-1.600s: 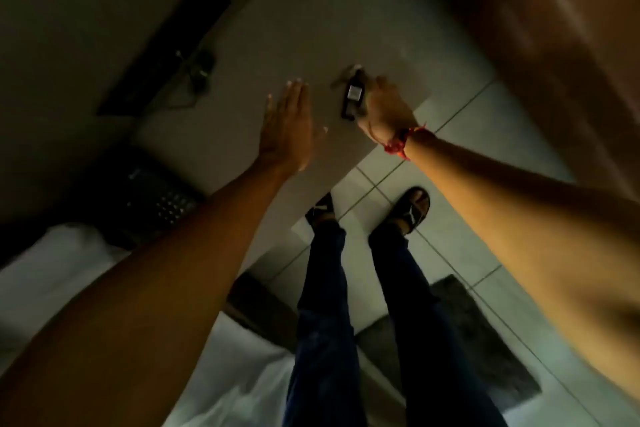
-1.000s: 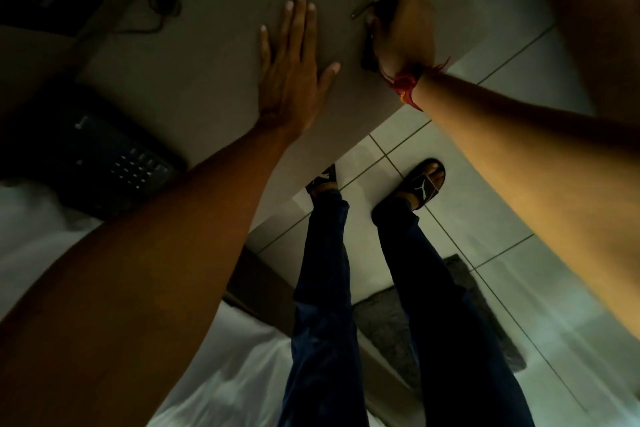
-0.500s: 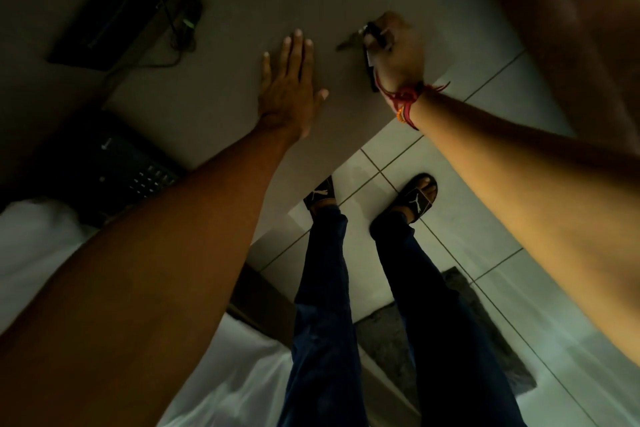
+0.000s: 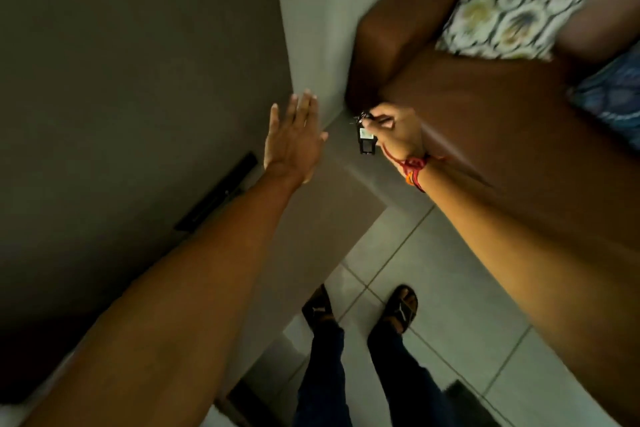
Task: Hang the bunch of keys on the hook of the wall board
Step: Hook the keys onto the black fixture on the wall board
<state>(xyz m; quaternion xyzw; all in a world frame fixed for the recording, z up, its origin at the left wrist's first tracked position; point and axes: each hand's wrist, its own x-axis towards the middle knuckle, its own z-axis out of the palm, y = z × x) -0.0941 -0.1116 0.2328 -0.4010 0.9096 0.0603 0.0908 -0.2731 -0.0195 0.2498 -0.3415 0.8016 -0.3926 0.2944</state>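
Here, my right hand [image 4: 398, 133] pinches the keys [image 4: 364, 135] at the ring, fingers closed on the top of the bunch. The dark fob hangs just below my fingertips, touching them at the ring end, free underneath. A red thread [image 4: 414, 166] wraps that wrist.

My left hand [image 4: 294, 142] is spread flat, fingers straight and together, holding nothing. It sits beside the keys, apart from them, palm toward the wall [image 4: 138, 62]. Whether the palm touches the wall I cannot tell.

Count: one bunch of keys, one fob on it; single keys too small and blurred to count. Two hands, two arms. Two feet in sandals [image 4: 403, 308] on the tiled floor [image 4: 450, 288].

Around: the dark wall on the left, with a black slot-like fixture [image 4: 218, 196] low on it, near my left forearm. A paler wall strip [image 4: 311, 10] meets it at a corner just above my left fingertips. A brown sofa [image 4: 502, 114] stands right behind my right hand, with a patterned cushion [image 4: 519, 0] at its top and a blue one [image 4: 613, 94] at the right edge. No hook or board can be made out; light is dim.
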